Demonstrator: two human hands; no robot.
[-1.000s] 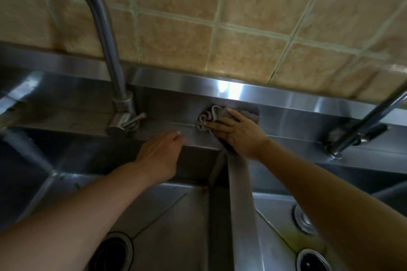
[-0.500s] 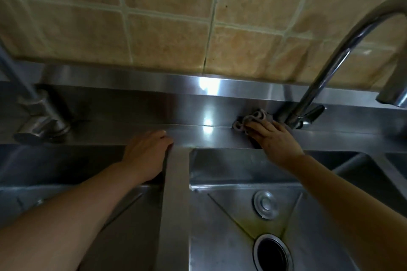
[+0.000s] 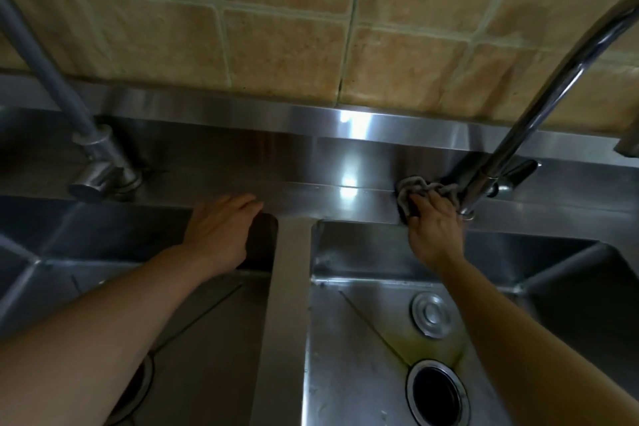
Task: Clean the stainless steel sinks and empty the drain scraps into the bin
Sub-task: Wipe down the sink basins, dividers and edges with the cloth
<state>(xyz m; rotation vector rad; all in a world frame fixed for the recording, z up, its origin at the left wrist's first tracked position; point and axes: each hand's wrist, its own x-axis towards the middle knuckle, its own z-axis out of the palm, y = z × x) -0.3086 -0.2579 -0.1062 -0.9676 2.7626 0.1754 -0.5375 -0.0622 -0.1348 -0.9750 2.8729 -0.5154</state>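
Since the earlier frame the right hand (image 3: 434,226) is pushing the grey cloth (image 3: 411,191) closer against the base of the right faucet (image 3: 511,135), right of centre. Its fingers are curling over the cloth, pressing it onto the steel ledge (image 3: 328,197). The left hand (image 3: 221,228) is resting flat, fingers relaxed, on the ledge at the left sink (image 3: 207,339). The open drain (image 3: 437,391) is sitting in the right sink (image 3: 352,356), lower right.
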